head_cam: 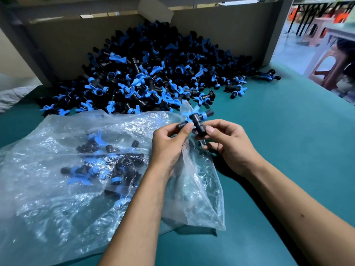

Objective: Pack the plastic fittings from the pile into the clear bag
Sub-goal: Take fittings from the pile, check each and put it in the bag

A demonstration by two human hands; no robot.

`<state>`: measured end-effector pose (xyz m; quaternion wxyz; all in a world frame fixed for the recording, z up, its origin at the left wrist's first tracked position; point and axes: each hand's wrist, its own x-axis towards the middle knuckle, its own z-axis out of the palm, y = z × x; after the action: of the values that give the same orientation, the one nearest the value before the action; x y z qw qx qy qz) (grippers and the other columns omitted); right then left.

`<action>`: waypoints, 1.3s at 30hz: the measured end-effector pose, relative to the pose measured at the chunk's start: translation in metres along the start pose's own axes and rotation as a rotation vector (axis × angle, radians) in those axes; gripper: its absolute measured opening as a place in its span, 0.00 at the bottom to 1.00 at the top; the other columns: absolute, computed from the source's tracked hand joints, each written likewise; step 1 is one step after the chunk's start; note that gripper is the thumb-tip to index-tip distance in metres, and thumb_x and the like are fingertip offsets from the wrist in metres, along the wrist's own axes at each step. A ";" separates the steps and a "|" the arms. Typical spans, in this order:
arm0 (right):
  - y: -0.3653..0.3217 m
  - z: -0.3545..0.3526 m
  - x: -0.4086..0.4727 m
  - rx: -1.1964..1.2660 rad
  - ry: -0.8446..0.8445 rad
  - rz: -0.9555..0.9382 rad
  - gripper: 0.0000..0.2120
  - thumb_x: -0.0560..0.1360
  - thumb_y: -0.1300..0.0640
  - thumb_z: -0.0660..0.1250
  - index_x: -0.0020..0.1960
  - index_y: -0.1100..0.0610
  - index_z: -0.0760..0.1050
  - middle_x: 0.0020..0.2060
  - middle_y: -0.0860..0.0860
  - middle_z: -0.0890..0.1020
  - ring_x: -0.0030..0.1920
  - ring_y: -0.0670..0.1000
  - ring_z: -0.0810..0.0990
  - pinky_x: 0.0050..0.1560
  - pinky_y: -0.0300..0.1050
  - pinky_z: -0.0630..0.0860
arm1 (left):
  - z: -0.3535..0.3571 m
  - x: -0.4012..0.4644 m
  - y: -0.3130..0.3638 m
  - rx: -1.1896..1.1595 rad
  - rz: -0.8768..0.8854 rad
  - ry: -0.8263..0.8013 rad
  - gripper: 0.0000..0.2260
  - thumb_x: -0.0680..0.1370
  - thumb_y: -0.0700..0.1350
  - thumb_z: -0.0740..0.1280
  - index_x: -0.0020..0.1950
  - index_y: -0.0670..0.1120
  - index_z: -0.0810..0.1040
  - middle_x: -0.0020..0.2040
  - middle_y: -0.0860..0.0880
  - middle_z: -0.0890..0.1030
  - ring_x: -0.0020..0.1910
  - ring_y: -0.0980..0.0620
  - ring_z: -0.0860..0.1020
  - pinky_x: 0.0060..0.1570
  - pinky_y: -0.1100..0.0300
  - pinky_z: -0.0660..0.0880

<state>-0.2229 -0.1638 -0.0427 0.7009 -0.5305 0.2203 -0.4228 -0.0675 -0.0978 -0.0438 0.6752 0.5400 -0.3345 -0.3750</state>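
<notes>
Early going — both hands, left hand (169, 144) and right hand (228, 144), pinch one black-and-blue fitting (197, 120) at the clear bag (57, 189) mouth; a few lie inside, the pile (146, 73) beyond stays large.

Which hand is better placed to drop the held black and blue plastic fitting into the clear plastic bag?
Probably the right hand: it pinches the black and blue plastic fitting above the clear plastic bag. The left hand also grips the bag's edge, so it seems occupied keeping the mouth open.

Two bare forearms, no sleeves, hands (201, 148) ungloved
</notes>
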 end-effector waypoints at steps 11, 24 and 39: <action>0.001 0.000 0.002 -0.054 0.176 -0.039 0.10 0.79 0.58 0.69 0.59 0.58 0.76 0.38 0.54 0.83 0.34 0.49 0.79 0.34 0.40 0.76 | 0.003 -0.001 -0.001 -0.012 -0.038 -0.100 0.08 0.72 0.48 0.75 0.46 0.45 0.88 0.42 0.42 0.86 0.42 0.47 0.81 0.50 0.50 0.77; 0.001 -0.001 0.000 -0.190 0.135 -0.040 0.09 0.68 0.55 0.79 0.43 0.58 0.82 0.33 0.55 0.81 0.30 0.51 0.72 0.33 0.43 0.69 | 0.001 -0.011 0.007 -0.093 -0.105 -0.134 0.07 0.79 0.40 0.73 0.42 0.41 0.87 0.42 0.37 0.86 0.39 0.44 0.84 0.47 0.50 0.83; 0.002 0.000 0.002 -0.216 0.161 -0.052 0.14 0.69 0.56 0.79 0.46 0.65 0.82 0.38 0.59 0.85 0.35 0.51 0.80 0.39 0.46 0.75 | -0.002 -0.006 0.007 -0.065 -0.139 -0.127 0.12 0.79 0.38 0.72 0.53 0.27 0.80 0.49 0.27 0.81 0.46 0.39 0.78 0.47 0.53 0.79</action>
<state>-0.2215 -0.1651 -0.0446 0.6086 -0.5726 0.3064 -0.4559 -0.0679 -0.0906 -0.0377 0.6420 0.5149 -0.3260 -0.4652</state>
